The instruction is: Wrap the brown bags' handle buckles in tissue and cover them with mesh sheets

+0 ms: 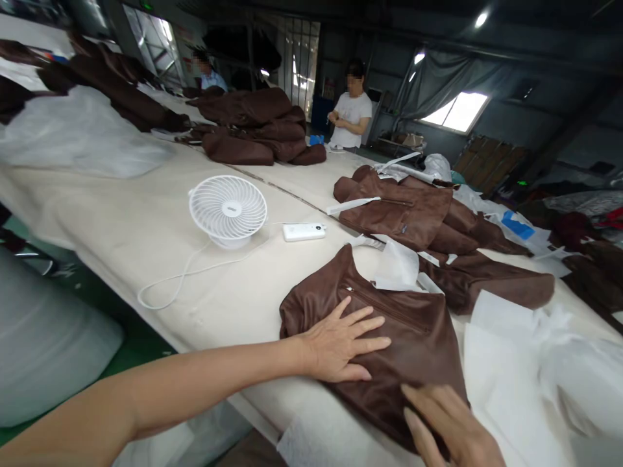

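The pale table (pixel 233 292) spreads around the white fan (pixel 231 207), its right end lost under clutter. Nearer than the fan and to its left, a big whitish roll (pixel 43 324) is cut off by the left edge. The near brown bag (pixel 413 353) lies on the table, right of the fan and closer to the wearer, partly covered by both hands. Farther right of the fan, past that bag, white sheets (pixel 511 389) overlap, hiding what is under them. Left of the fan, crumpled translucent plastic (pixel 82 136) veils its contents. Beyond the fan, a brown heap (pixel 263 123) is too jumbled to count. The right hand (pixel 452 421), right of the fan and nearest the wearer, is blurred and cut off below; I cannot tell whether its thumb and fingers pinch the bag. The left hand (pixel 341 344), right of and nearer than the fan, lies spread wide on the bag, palm hidden, gripping nothing. Just right of the fan lies a small white device (pixel 304 232), its markings illegible
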`<state>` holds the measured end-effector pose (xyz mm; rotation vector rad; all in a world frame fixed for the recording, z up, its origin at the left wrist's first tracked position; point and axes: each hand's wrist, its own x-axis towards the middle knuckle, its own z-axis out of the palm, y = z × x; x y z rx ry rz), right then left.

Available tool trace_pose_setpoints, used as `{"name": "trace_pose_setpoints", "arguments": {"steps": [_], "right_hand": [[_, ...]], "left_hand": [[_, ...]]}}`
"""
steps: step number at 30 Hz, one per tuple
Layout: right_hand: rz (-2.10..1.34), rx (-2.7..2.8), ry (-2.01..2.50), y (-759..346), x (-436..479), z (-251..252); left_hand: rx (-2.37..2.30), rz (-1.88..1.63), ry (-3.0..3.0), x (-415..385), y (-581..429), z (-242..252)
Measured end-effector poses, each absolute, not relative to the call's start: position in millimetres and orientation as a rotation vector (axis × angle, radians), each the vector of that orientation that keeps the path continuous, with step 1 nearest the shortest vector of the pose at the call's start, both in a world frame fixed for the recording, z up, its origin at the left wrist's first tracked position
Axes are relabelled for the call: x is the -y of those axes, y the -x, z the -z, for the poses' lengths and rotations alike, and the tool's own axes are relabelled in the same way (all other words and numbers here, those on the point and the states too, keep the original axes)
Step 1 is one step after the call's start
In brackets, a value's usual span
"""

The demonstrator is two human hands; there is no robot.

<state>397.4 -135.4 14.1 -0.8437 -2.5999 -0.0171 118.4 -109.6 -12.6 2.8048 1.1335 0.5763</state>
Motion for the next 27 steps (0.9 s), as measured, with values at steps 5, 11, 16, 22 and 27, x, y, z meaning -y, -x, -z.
{"name": "trace_pose_setpoints", "arguments": {"steps": [5,11,16,22,27], "right_hand": [[0.362,2.478,0.970,-343.3,99.0,0.8],[0.313,2.567,1.052,-341.3,96.5,34.3],[0.248,2.525,1.037,-346.6,96.8,31.7],[0.207,2.515,1.023,-351.3,97.1,34.2],[0.213,2.561,0.933,-355.1,99.0,34.5]], "left_hand": [[-1.249,-0.560,-2.819,115.3,-109.6,8.1],[-1.943,-0.641,-2.112,154.1,-6.8,0.5],[-1.892,-0.835,-1.713,174.8,23.8,-3.2],[-1.765,-1.026,-1.375,157.9,-20.5,3.4],[-1.551,-1.260,-1.054,143.5,-26.6,12.5]]}}
